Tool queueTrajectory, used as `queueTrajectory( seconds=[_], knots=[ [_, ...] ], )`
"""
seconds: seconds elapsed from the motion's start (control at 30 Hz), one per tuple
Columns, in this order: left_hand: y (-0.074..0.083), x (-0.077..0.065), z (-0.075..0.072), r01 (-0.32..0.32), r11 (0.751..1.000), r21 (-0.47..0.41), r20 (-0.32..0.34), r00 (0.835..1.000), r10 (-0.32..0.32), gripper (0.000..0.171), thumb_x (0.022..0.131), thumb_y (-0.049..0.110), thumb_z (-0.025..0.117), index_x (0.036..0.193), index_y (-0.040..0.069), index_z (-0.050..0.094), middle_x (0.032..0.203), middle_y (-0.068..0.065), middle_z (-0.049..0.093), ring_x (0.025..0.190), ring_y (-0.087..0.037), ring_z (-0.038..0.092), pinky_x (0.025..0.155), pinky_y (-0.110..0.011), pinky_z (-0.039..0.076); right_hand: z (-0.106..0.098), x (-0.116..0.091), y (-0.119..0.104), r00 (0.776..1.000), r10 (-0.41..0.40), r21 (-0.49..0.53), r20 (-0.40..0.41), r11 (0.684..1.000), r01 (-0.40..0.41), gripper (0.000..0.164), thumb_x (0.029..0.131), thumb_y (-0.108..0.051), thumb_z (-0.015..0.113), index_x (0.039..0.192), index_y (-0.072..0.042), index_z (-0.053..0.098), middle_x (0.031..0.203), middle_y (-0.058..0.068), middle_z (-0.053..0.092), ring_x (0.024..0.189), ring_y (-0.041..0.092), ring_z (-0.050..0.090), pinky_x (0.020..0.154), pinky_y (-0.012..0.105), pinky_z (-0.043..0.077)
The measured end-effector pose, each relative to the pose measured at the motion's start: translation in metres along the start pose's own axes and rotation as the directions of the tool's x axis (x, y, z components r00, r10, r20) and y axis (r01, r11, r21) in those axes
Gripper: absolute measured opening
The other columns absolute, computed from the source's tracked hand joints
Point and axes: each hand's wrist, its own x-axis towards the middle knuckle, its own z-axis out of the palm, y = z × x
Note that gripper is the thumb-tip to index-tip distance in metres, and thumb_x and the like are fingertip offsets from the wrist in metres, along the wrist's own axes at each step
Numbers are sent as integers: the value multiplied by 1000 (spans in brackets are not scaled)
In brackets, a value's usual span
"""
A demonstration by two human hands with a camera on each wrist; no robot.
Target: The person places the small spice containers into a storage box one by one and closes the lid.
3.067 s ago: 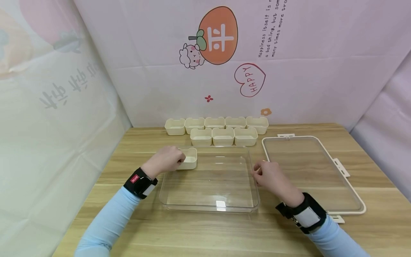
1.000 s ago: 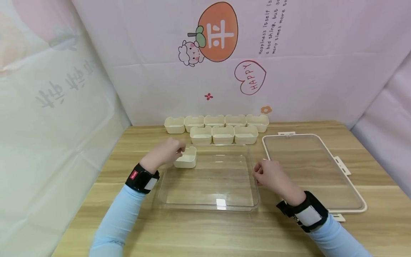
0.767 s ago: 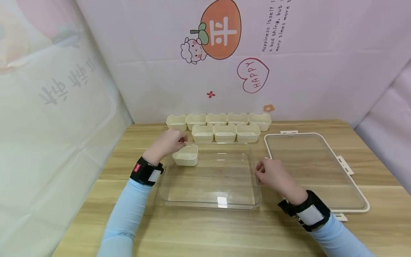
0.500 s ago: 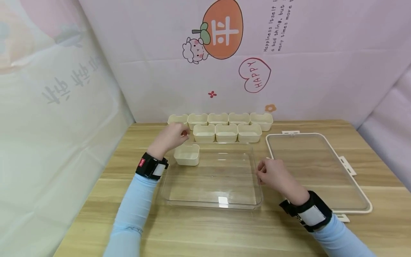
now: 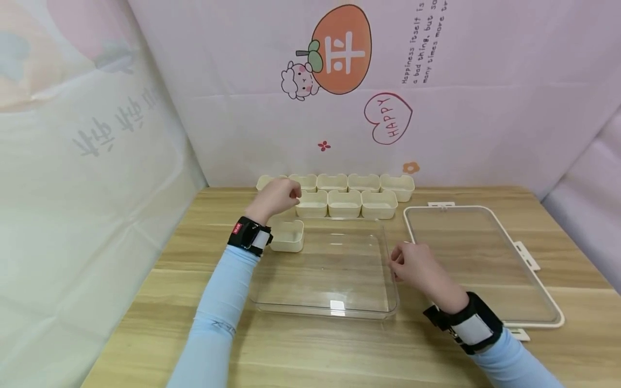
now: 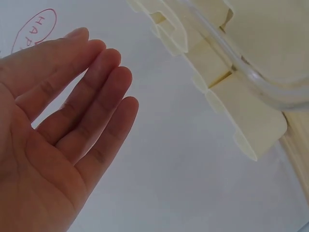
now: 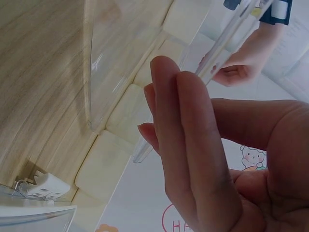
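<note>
Nine cream cups (image 5: 344,205) stand upright with their mouths up: five in a far row against the backdrop (image 5: 233,124), three in a near row just in front, and one inside the clear tray (image 5: 325,280), in its far left corner. The left hand (image 5: 274,198) hangs past the tray's far edge, over the left end of the rows. Its fingers are gently bent and hold nothing. The relation that matters most, I judge, is between these fingers and the left-end cup (image 5: 312,207) of the near row: it lies just to the right of the fingertips. The left wrist view shows a gap between the fingers and the cups there, so I take them to be apart. The left hand is clearly nearer to this cup than the right hand (image 5: 414,264), whose fingers pinch the tray's right wall, well apart from it on the near side.

The cup's long axis appears to run left to right, in line with its row, though the slanting view makes its depth hard to judge. Its higher, notched wall faces the backdrop. The cup in the tray (image 5: 291,237) sits the same way round, partly hidden by the left wrist.
</note>
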Motion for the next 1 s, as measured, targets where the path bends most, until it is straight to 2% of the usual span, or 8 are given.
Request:
queueTrajectory(
  seconds=[0.17, 0.37, 0.67, 1.0],
  knots=[
    [-4, 12, 6, 24, 1000, -9, 40, 999, -23, 18, 83, 5, 63, 99, 3, 69, 96, -7, 66, 89, -21, 60, 81, -34, 49, 1, -1, 1, 1000, 5, -1, -2, 1000, -5, 8, 87, -7, 61, 89, 1, 61, 70, 5, 66, 59, 12, 62, 51, 25, 48],
    [-4, 24, 9, 34, 999, -1, 104, 994, -34, 19, 81, -2, 61, 97, 5, 69, 102, -10, 67, 93, -22, 59, 83, -34, 49, 2, -1, 2, 1000, 4, 0, -2, 1000, -4, 8, 88, -8, 61, 89, 0, 61, 69, 5, 66, 59, 12, 62, 52, 26, 48],
    [3, 38, 8, -27, 998, 63, 199, 980, 14, 23, 76, -9, 60, 93, 4, 70, 98, -10, 67, 90, -22, 58, 80, -31, 49, 1, 0, 3, 1000, 9, 8, 3, 1000, -9, 8, 88, -8, 60, 89, 0, 61, 68, 4, 65, 61, 14, 63, 52, 26, 48],
    [-3, 47, 21, -53, 994, 99, 260, 965, 26, 27, 72, -10, 63, 94, 3, 72, 93, -5, 66, 86, -19, 58, 73, -29, 50, 1, 0, 2, 1000, 15, 12, 5, 1000, -15, 7, 88, -8, 60, 88, -1, 61, 66, 3, 64, 61, 14, 63, 52, 25, 47]
  ],
)
